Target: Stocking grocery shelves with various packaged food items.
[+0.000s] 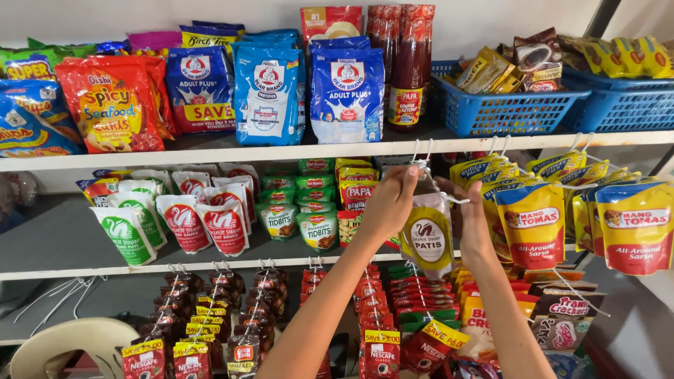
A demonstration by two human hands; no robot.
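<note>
Yellow pouch (428,238) hangs just under the top shelf (281,151), dangling from a white hook (423,163) in front of the middle shelf, right beside a row of bigger yellow-and-red pouches (537,221). Left hand (390,198) is pinched shut on the pouch's top edge up by the hook. Right hand (472,210) is closed on the other top corner, so both hands sit close together on it.

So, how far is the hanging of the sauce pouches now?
Looks done: yellow-and-red sauce pouches already hang in a row from the upper shelf edge. In hand: the left hand and right hand hold one yellow pouch up at a white hook. Left: I cannot tell if it is hooked.
</note>
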